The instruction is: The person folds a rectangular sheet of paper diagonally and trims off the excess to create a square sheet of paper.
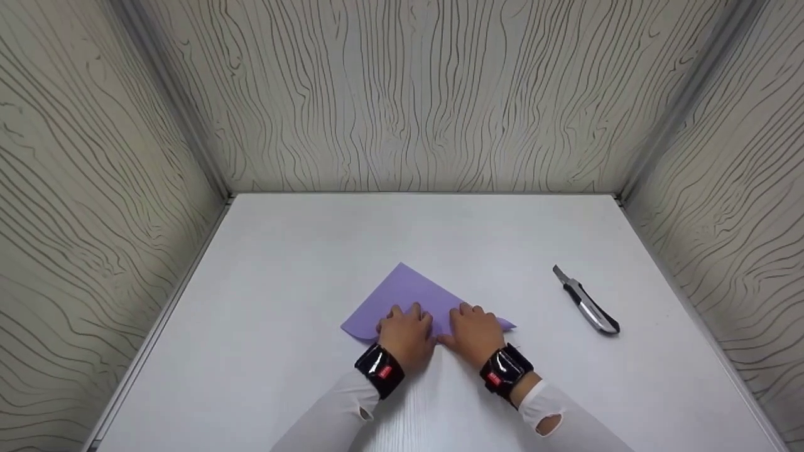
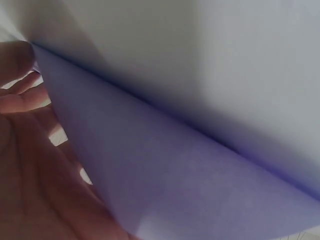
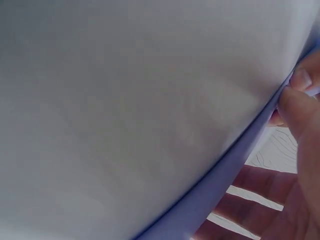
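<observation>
A sheet of purple paper [image 1: 402, 289] lies on the white table, one pointed corner toward the back wall and another showing past the right hand. My left hand [image 1: 406, 339] holds its near edge, fingers bent on top; in the left wrist view the thumb and fingers meet at a tip of the paper [image 2: 165, 160]. Close beside it, my right hand [image 1: 475, 333] pinches the same near edge. Thumb and index fingertip grip the paper [image 3: 232, 165] in the right wrist view, the other fingers lying behind it. The sheet's left side bulges slightly up.
A utility knife [image 1: 590, 304] with its blade out lies right of the paper, blade toward the back. The white table [image 1: 301, 251] is bounded by wood-grain panels [image 1: 402, 94] at the back and both sides. Both wrists wear black straps.
</observation>
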Demonstrator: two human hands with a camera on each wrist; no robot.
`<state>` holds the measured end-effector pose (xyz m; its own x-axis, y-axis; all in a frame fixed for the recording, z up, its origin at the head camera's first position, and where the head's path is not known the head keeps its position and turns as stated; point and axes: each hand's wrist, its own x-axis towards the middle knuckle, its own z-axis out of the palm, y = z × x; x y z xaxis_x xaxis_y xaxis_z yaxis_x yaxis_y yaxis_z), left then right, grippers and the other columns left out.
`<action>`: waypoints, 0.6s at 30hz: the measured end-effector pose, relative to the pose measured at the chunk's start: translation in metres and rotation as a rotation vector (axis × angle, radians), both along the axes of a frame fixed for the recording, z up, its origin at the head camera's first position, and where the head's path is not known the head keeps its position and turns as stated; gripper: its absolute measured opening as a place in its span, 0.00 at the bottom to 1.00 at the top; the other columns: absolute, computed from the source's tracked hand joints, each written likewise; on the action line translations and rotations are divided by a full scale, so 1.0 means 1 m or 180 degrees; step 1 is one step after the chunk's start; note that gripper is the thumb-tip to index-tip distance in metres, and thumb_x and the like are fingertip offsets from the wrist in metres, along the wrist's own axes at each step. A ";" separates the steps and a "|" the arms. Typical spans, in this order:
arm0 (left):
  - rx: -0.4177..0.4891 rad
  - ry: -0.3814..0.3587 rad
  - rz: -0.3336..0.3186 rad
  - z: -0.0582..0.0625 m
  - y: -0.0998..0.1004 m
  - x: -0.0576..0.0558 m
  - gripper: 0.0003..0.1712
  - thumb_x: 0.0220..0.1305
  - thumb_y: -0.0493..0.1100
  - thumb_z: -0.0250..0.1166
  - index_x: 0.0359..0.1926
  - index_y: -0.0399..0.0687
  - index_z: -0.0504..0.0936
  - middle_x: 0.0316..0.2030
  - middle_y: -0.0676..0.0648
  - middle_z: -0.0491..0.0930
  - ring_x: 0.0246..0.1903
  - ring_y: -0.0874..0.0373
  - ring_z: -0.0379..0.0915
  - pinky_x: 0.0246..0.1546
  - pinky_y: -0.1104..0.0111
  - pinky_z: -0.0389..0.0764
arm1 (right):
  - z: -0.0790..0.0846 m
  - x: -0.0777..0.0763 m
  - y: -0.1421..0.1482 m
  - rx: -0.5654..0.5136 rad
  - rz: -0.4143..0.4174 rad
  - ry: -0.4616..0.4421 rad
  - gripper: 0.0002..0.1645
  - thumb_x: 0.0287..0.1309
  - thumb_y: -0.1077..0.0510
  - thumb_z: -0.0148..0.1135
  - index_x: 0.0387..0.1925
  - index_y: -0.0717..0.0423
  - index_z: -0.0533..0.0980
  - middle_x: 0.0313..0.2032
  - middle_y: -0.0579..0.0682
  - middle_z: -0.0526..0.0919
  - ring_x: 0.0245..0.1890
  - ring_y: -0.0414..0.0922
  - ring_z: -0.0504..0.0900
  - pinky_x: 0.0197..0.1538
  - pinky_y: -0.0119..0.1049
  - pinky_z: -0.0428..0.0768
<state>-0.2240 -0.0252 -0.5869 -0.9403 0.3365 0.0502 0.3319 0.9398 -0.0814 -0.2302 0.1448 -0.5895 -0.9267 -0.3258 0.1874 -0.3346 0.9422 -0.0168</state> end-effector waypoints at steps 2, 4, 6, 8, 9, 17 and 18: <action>-0.0059 0.0043 -0.0009 0.000 0.000 0.001 0.30 0.77 0.67 0.59 0.68 0.57 0.82 0.62 0.48 0.83 0.46 0.41 0.82 0.26 0.49 0.86 | -0.002 -0.001 0.000 0.0012 -0.0001 0.0056 0.37 0.57 0.34 0.78 0.45 0.64 0.84 0.42 0.60 0.88 0.39 0.58 0.87 0.41 0.54 0.89; -0.0107 0.0080 -0.0021 0.000 0.000 0.001 0.30 0.78 0.68 0.59 0.67 0.57 0.82 0.61 0.48 0.83 0.45 0.42 0.82 0.26 0.50 0.86 | -0.003 -0.001 -0.001 0.0012 0.0000 0.0075 0.37 0.56 0.34 0.79 0.44 0.64 0.84 0.41 0.60 0.87 0.39 0.58 0.87 0.40 0.54 0.89; -0.0129 0.0083 -0.0039 0.000 0.000 0.002 0.30 0.78 0.67 0.59 0.68 0.56 0.82 0.61 0.48 0.82 0.45 0.42 0.81 0.26 0.51 0.86 | -0.005 -0.001 -0.001 0.0001 -0.0005 0.0053 0.37 0.56 0.34 0.79 0.45 0.65 0.84 0.42 0.60 0.87 0.39 0.58 0.87 0.40 0.54 0.89; -0.0137 0.0056 -0.0058 0.001 -0.001 0.002 0.30 0.78 0.67 0.59 0.68 0.56 0.81 0.62 0.48 0.82 0.46 0.42 0.81 0.26 0.51 0.86 | -0.006 -0.002 -0.001 -0.0028 -0.0016 -0.0009 0.38 0.56 0.34 0.79 0.47 0.65 0.84 0.44 0.62 0.88 0.41 0.59 0.87 0.41 0.56 0.89; -0.0129 0.0026 -0.0065 0.001 -0.001 0.002 0.30 0.78 0.67 0.58 0.69 0.56 0.81 0.63 0.48 0.82 0.47 0.42 0.81 0.27 0.51 0.86 | -0.006 -0.002 -0.001 -0.0065 -0.0017 -0.0045 0.38 0.56 0.35 0.79 0.47 0.65 0.84 0.45 0.62 0.88 0.41 0.60 0.87 0.42 0.57 0.89; 0.0022 -0.0182 -0.0100 0.004 -0.005 -0.001 0.31 0.77 0.64 0.61 0.72 0.56 0.79 0.69 0.49 0.80 0.54 0.39 0.81 0.34 0.48 0.88 | -0.007 -0.009 0.010 -0.0406 0.0038 -0.0260 0.35 0.55 0.38 0.81 0.49 0.63 0.83 0.50 0.63 0.89 0.46 0.62 0.86 0.46 0.60 0.87; 0.0042 -0.0203 -0.0106 0.004 -0.006 -0.002 0.31 0.77 0.64 0.61 0.72 0.57 0.79 0.69 0.49 0.80 0.55 0.39 0.81 0.36 0.47 0.88 | -0.009 -0.009 0.012 -0.0450 0.0053 -0.0292 0.35 0.56 0.38 0.81 0.50 0.62 0.83 0.51 0.63 0.89 0.48 0.63 0.86 0.48 0.61 0.87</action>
